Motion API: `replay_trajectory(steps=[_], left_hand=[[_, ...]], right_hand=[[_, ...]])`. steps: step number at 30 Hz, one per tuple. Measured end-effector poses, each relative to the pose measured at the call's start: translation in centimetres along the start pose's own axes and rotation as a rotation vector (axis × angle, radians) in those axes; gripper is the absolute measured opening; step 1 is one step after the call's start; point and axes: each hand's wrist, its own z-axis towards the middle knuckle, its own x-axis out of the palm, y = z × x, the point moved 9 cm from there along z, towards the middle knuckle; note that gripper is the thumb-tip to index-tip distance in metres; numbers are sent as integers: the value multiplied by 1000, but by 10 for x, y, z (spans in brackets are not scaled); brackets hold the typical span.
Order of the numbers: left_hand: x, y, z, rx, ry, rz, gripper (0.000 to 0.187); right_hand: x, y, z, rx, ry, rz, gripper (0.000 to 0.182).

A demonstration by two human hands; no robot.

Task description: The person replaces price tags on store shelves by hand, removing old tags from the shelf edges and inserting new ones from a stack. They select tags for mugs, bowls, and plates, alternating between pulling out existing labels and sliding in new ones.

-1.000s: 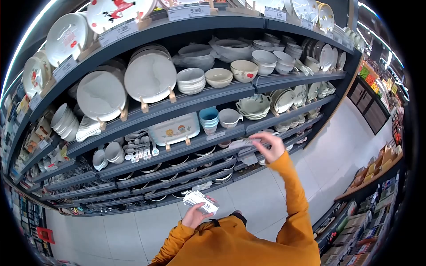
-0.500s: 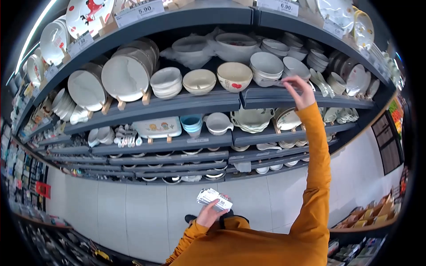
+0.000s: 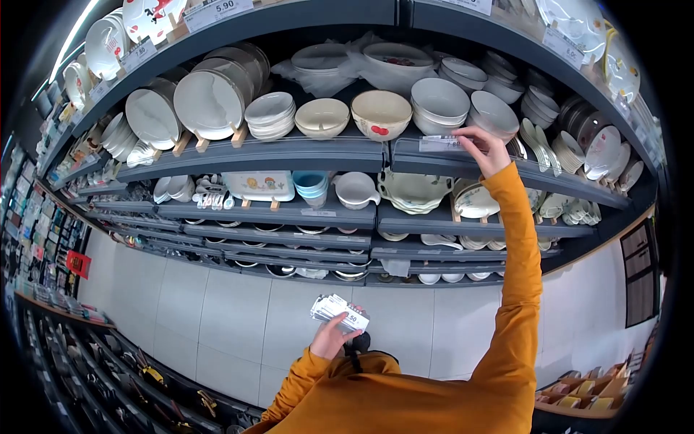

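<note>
My right hand (image 3: 489, 150) is raised to the middle shelf's front edge. Its thumb and fingers pinch the right end of a white price tag (image 3: 438, 144), which lies flat along that edge. Just behind are stacked white bowls (image 3: 439, 101) and another white bowl (image 3: 494, 116). To their left stands a cream bowl with a red design (image 3: 380, 116). Low in front of my body, my left hand (image 3: 330, 339) grips a fanned stack of price tags (image 3: 334, 307); the top one reads partly "50".
Dark shelves (image 3: 289, 154) carry plates (image 3: 208, 105), bowls and spoons (image 3: 542, 148). Below are a handled white bowl (image 3: 356, 191) and blue cups (image 3: 311, 186). More goods stand on racks to the left and behind. Pale tiles (image 3: 231, 318) cover the floor.
The price tag at my right fingers now shows its printed face along the shelf edge; before, it was barely visible. The camera view has shifted slightly. My left hand still holds its stack.
</note>
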Motion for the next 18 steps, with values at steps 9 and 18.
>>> replay_trajectory(steps=[9, 18], left_hand=[[17, 0, -13, 18, -21, 65, 41], [49, -74, -21, 276, 0, 137, 31]], right_hand=[[0, 46, -26, -231, -232, -417, 20], [47, 94, -84, -157, -328, -82, 25]])
